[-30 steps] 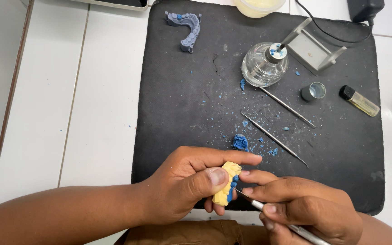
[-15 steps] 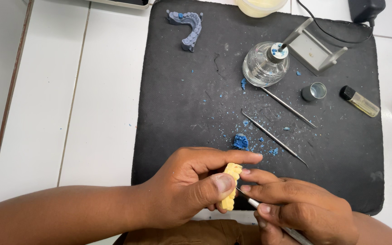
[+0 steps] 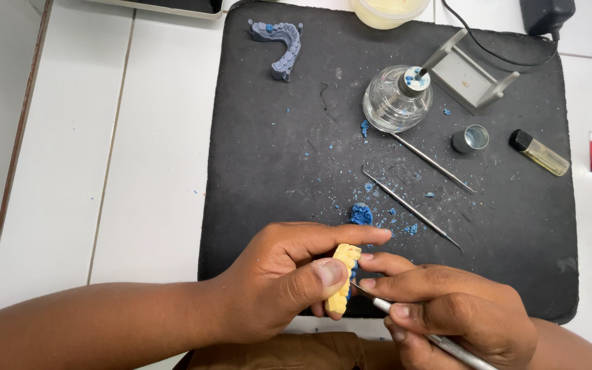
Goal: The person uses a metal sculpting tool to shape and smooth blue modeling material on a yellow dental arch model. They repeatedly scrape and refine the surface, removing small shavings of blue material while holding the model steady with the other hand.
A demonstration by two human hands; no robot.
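My left hand (image 3: 289, 277) grips a small yellow dental model (image 3: 342, 277) between thumb and fingers, low over the front edge of the black mat (image 3: 255, 171). My right hand (image 3: 447, 312) holds a thin metal carving instrument (image 3: 433, 336) like a pen, its tip touching the yellow model. A lump of blue wax (image 3: 360, 214) lies on the mat just beyond my fingers.
Two thin metal instruments (image 3: 412, 209) (image 3: 433, 163) lie on the mat among blue wax crumbs. Behind them stand a glass spirit lamp (image 3: 397, 101), a small metal cap (image 3: 471, 138), a lighter (image 3: 539, 152) and a grey stand (image 3: 467, 72). A grey dental arch model (image 3: 281, 42) lies at the back.
The yellow model has turned in my left hand, its blue side now out of sight. Both hands stay at the same spot.
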